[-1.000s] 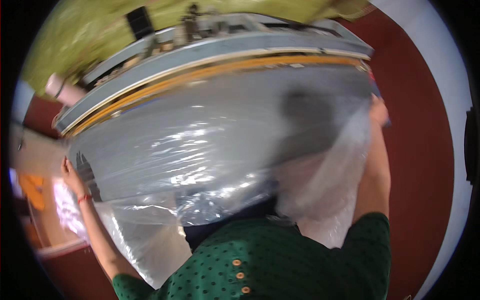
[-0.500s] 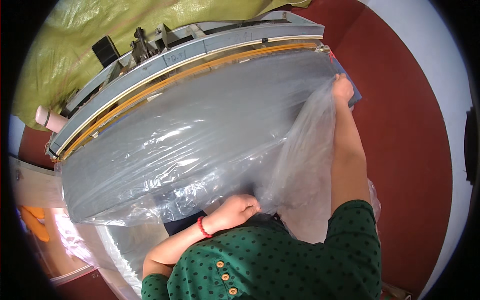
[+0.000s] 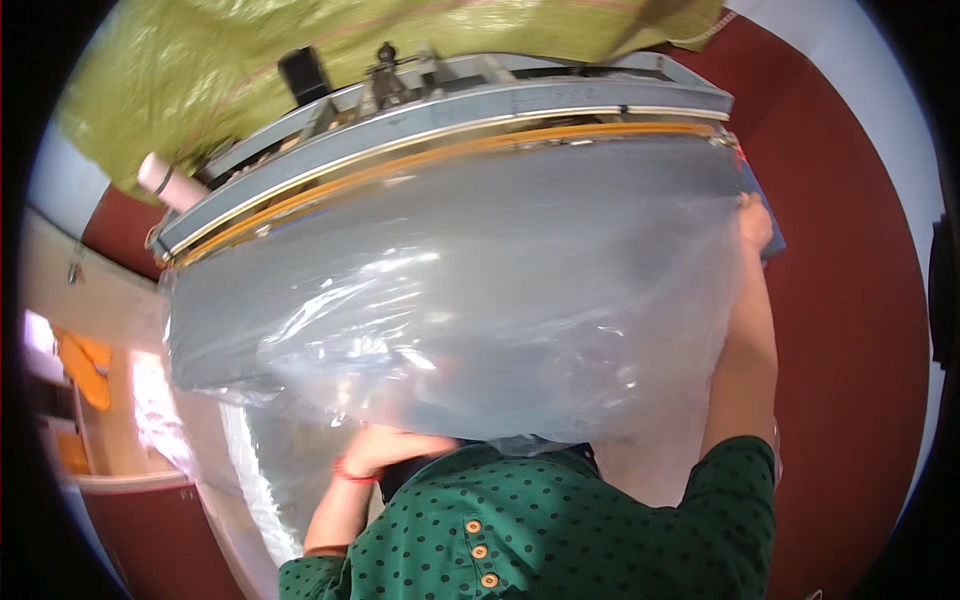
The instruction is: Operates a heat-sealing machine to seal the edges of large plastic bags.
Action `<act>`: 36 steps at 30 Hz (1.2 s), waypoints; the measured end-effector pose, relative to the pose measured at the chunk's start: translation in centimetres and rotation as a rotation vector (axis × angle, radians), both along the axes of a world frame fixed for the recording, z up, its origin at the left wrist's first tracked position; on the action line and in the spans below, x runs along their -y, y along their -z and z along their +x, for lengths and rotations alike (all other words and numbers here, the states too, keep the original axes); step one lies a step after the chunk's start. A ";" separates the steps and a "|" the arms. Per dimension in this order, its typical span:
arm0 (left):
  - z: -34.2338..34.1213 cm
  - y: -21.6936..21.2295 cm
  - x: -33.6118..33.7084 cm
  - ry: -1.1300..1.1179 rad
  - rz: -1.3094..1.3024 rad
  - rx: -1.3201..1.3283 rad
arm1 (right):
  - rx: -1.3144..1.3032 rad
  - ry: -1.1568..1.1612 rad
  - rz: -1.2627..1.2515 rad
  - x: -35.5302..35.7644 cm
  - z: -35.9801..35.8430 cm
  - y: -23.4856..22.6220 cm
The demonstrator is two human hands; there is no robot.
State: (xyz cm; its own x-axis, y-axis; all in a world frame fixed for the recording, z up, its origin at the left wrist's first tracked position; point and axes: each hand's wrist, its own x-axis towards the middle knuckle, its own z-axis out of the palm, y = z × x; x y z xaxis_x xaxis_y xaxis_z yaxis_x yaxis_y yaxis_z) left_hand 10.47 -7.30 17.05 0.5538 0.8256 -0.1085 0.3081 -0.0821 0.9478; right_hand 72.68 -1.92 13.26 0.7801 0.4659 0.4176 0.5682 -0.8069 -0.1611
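A wide sheet of clear plastic film [image 3: 480,330] lies spread over a grey tabletop in front of me, with bright glints and creases on its left half. My right hand [image 3: 755,222] is closed on the film's edge at the far right corner, its arm stretched out. Close to my body, my left hand [image 3: 395,448] is at the film's near edge. Motion smears its fingers, and film covers part of them, so their grip cannot be made out. A red bead bracelet [image 3: 355,472] circles the left wrist.
Behind the film runs a long grey metal frame [image 3: 450,108] with an orange strip [image 3: 480,142] along its near side. A pink roll [image 3: 170,183] stands at its left end. Yellow-green woven sheeting [image 3: 200,110] lies beyond. Red floor [image 3: 850,350] is on the right.
The bunched film at the right has been spread flatter. My left hand has moved left along the near edge. My view has shifted, so the frame appears farther right and lower.
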 end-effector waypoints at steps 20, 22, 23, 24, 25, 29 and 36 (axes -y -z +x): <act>-27.7 -13.2 -9.2 -0.953 0.468 -0.080 | 0.059 -0.065 -0.008 0.3 0.5 0.8; -27.3 -9.3 -7.9 -0.495 0.080 -0.331 | 0.073 -0.063 0.006 0.6 1.1 1.0; -27.9 -6.1 -6.5 -0.198 -0.008 -0.408 | 0.060 -0.078 0.006 0.2 1.1 1.2; -27.3 -3.1 -4.6 -0.046 -0.205 -0.614 | 0.049 -0.064 0.005 0.2 1.1 1.0; -26.2 0.3 -2.2 -0.148 -0.276 -0.444 | 0.035 -0.046 0.004 0.3 1.2 1.1; -20.6 11.9 6.6 -0.826 -0.517 0.321 | 0.061 -0.052 0.010 0.2 1.9 1.4; -17.3 15.9 2.9 -1.278 -0.520 0.847 | 0.009 -0.066 -0.014 -0.1 4.5 2.6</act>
State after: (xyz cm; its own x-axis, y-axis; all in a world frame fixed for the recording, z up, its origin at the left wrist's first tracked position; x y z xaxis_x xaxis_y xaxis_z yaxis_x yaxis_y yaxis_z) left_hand -6.85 -10.18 1.19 -0.3864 0.7436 -0.5457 -0.6784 0.1717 0.7143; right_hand 77.15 -1.85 10.69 0.7433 0.5225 0.4178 0.6220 -0.7696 -0.1442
